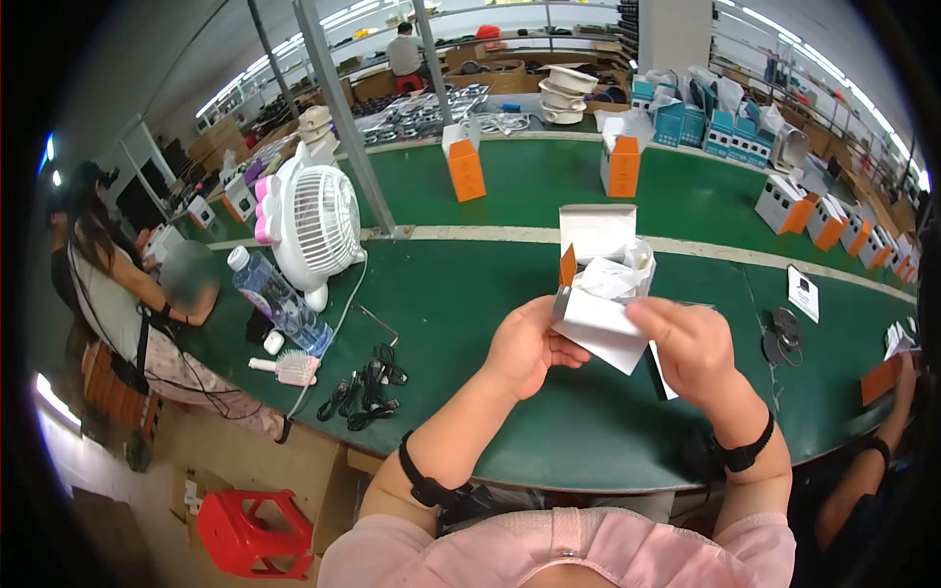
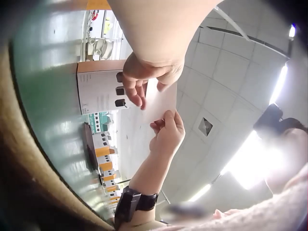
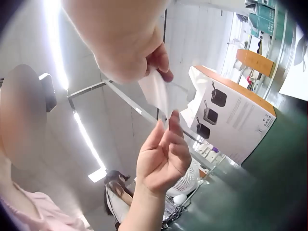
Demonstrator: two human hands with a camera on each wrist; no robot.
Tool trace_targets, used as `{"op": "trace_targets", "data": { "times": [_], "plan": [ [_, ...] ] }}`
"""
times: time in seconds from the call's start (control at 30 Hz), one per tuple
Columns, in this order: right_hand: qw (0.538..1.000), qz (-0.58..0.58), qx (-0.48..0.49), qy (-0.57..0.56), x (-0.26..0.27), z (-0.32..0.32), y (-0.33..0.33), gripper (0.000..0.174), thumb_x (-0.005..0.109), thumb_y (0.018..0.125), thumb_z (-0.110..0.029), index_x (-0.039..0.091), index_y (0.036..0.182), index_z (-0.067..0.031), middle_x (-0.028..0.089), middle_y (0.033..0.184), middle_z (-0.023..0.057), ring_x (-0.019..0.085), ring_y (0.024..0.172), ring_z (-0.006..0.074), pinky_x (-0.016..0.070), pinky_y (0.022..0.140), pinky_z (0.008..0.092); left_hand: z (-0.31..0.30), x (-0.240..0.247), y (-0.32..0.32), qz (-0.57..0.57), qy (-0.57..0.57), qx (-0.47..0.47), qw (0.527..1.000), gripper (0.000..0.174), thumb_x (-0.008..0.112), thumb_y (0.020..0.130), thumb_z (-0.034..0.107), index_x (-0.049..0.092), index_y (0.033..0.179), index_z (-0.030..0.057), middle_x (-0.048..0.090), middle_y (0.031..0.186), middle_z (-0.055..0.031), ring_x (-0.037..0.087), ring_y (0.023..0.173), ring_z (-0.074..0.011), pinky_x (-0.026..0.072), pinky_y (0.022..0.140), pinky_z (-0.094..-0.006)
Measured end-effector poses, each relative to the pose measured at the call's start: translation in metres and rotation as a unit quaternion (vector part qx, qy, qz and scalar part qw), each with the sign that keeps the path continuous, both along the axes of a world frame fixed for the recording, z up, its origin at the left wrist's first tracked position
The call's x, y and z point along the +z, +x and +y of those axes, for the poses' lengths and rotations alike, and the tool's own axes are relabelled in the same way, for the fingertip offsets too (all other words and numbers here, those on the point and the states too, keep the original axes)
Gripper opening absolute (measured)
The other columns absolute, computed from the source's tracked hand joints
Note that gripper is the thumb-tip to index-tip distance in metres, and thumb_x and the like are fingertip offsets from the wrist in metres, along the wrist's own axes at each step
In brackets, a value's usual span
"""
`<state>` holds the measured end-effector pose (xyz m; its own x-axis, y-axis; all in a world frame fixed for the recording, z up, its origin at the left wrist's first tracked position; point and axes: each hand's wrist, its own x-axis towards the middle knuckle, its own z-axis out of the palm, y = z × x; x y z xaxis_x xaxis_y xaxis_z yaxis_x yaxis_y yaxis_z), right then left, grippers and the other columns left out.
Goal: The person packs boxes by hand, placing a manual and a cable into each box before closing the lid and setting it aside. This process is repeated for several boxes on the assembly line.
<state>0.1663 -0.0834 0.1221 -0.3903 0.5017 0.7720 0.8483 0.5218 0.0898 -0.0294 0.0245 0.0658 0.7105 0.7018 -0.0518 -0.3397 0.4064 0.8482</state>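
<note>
Both hands pinch a folded white sheet (image 1: 603, 328) between them, in front of an open box. My left hand (image 1: 524, 348) grips its left side, and my right hand (image 1: 691, 348) its right side. Behind the sheet, the white box (image 1: 598, 230) has its lid raised, an orange flap on the left and crumpled white wrapping (image 1: 613, 279) inside. The left wrist view shows the right fingertips on the lower edge of the sheet (image 2: 161, 103). Dark devices are printed on the side of the box (image 3: 226, 120) in the right wrist view.
To the left are a white fan (image 1: 319, 220), a water bottle (image 1: 279, 299), a pink hairbrush (image 1: 294, 367) and black cables (image 1: 365, 392). A dark round device (image 1: 782, 338) and a booklet (image 1: 803, 294) lie to the right. Orange-and-white boxes (image 1: 620, 167) stand farther back. People sit on both sides.
</note>
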Motion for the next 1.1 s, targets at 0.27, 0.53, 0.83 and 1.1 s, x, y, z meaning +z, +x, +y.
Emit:
{"op": "trace_targets", "data": {
  "times": [0.27, 0.53, 0.83, 1.1],
  "plan": [
    [0.981, 0.009, 0.046, -0.187, 0.005, -0.003, -0.012, 0.057, 0.071, 0.068, -0.007, 0.056, 0.123, -0.0072, 0.062, 0.111, 0.0143, 0.062, 0.082, 0.0290, 0.0483, 0.075, 0.0349, -0.007, 0.016, -0.007, 0.027, 0.133, 0.081, 0.987, 0.036, 0.048, 0.098, 0.032, 0.058, 0.113, 0.0011, 0.067, 0.092, -0.0105, 0.067, 0.073, -0.0179, 0.0563, 0.066, -0.0291],
    [0.720, 0.530, 0.177, -0.412, -0.008, 0.005, 0.000, 0.031, 0.068, 0.083, -0.006, 0.063, 0.112, 0.0026, 0.067, 0.100, 0.0068, 0.060, 0.089, 0.0107, 0.0490, 0.077, 0.0245, -0.019, 0.000, 0.006, 0.013, 0.410, 0.100, 0.907, 0.029, 0.051, 0.097, 0.015, 0.054, 0.123, 0.0006, 0.061, 0.111, -0.0073, 0.059, 0.092, -0.0146, 0.0485, 0.080, -0.0271],
    [0.823, 0.500, 0.060, -0.262, -0.012, 0.010, 0.016, 0.020, 0.064, 0.082, 0.004, 0.069, 0.101, -0.0005, 0.068, 0.087, 0.0057, 0.062, 0.078, 0.0109, 0.0509, 0.070, 0.0248, 0.009, 0.050, 0.024, 0.094, 0.718, 0.324, 0.609, 0.030, 0.062, 0.084, 0.019, 0.061, 0.109, 0.0024, 0.064, 0.106, -0.0121, 0.057, 0.099, -0.0288, 0.0420, 0.086, -0.0365],
    [0.943, 0.328, -0.053, -0.015, 0.009, 0.001, 0.031, 0.024, 0.060, 0.079, 0.009, 0.066, 0.101, -0.0006, 0.067, 0.089, 0.0105, 0.063, 0.074, 0.0181, 0.0483, 0.066, 0.0274, 0.022, 0.087, 0.051, 0.562, 0.675, -0.075, 0.471, 0.059, 0.082, 0.059, 0.046, 0.065, 0.098, 0.0046, 0.065, 0.092, -0.0121, 0.060, 0.093, -0.0252, 0.0459, 0.075, -0.0392]
  ]
}}
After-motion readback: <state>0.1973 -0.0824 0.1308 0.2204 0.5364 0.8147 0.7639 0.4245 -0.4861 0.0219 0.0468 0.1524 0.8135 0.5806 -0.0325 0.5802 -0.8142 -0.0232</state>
